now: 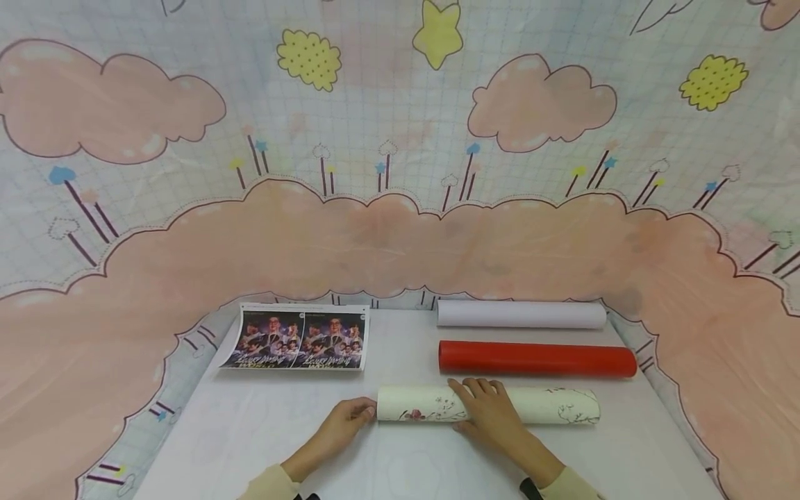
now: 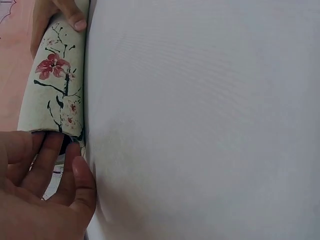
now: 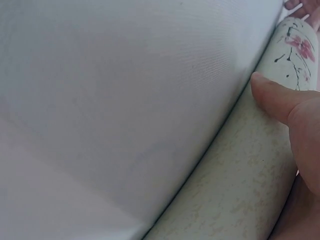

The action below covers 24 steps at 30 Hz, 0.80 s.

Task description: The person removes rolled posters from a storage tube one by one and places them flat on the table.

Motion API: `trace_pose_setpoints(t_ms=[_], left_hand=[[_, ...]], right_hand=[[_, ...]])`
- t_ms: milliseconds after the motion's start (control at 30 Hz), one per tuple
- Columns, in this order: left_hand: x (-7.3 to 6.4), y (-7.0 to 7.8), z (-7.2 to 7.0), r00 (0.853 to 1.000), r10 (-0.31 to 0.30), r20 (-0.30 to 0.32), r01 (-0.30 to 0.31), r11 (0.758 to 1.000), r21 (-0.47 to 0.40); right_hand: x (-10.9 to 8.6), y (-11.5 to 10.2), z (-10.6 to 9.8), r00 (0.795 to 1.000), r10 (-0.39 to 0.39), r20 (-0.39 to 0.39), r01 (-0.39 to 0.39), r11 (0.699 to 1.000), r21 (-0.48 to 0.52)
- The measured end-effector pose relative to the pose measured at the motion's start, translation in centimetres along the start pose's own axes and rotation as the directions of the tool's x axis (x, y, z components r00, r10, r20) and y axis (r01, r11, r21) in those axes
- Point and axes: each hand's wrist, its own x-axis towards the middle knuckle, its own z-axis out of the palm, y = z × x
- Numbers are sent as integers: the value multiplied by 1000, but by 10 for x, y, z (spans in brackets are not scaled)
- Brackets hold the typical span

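Observation:
A cream paper roll (image 1: 425, 404) printed with red blossoms and dark twigs lies crosswise on the table, close to me. My right hand (image 1: 494, 419) grips it near its middle, fingers over the far side and thumb (image 3: 275, 97) along the near side. At the roll's left end is my left hand (image 1: 344, 423). In the left wrist view the fingers (image 2: 50, 157) of that hand reach to the hollow end, some tips hidden behind the rim. Its thumb (image 2: 84, 182) stays just outside the opening.
Behind the patterned roll lie a red roll (image 1: 537, 359) and, farther back, a white roll (image 1: 521, 314). A printed poster sheet (image 1: 303, 338) with two dark group pictures lies at the back left. The white table (image 1: 281, 396) meets a cartoon-print cloth backdrop (image 1: 400, 243).

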Motion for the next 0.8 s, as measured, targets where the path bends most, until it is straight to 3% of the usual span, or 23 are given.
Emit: trace_pose_setpoints(t_ms=[233, 400, 533, 800], left_hand=[[4, -5, 1, 1000, 9, 29, -9, 1000, -13], [7, -2, 0, 991, -68, 117, 77, 994, -73], [9, -3, 2, 982, -110, 151, 128, 985, -114], [12, -7, -1, 979, -84, 186, 115, 980, -162]], right_hand=[[1, -2, -4, 998, 20, 62, -21, 1000, 15], [1, 0, -3, 998, 20, 53, -20, 1000, 11], [0, 0, -2, 998, 11, 55, -12, 1000, 17], [2, -1, -3, 999, 4, 40, -4, 1000, 9]])
